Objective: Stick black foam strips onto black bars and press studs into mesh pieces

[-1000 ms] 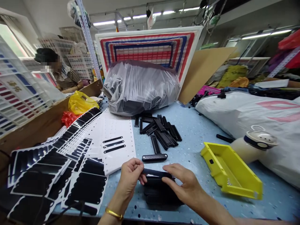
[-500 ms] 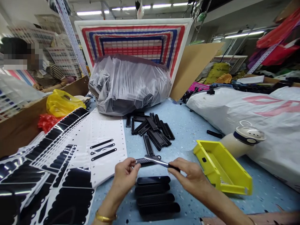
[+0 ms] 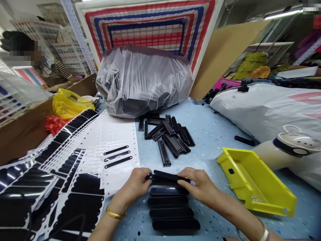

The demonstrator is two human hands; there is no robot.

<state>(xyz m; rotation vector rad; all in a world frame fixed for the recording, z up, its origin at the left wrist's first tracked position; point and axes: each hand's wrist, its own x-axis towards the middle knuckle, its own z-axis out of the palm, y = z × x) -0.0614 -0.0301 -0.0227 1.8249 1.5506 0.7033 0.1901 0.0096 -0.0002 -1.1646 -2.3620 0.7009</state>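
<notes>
My left hand (image 3: 138, 182) is closed on the left end of a black plastic bar (image 3: 160, 182), where a small round hole shows. A thin black strip (image 3: 164, 174) lies slightly slanted along the top of that bar. My right hand (image 3: 197, 180) pinches the strip's right end between thumb and fingers. Whether the strip touches the bar along its length, I cannot tell. Just below my hands, several smooth black bars (image 3: 175, 223) lie in a stacked row on the blue table. Beyond my hands is a loose pile of ribbed black bars (image 3: 173, 134).
Black sticker sheets (image 3: 77, 207) and a white sheet with a few strips (image 3: 120, 130) cover the left side. At right stand a yellow bin (image 3: 265, 197) and a cream bottle (image 3: 268, 154) beside a white sack (image 3: 271, 113). A grey plastic bag (image 3: 142, 83) sits behind; another person (image 3: 57, 73) works far left.
The strip in my right hand, slanted and shiny before, now lies nearly in line over the bar. My view has shifted, so the yellow bin appears farther right.
</notes>
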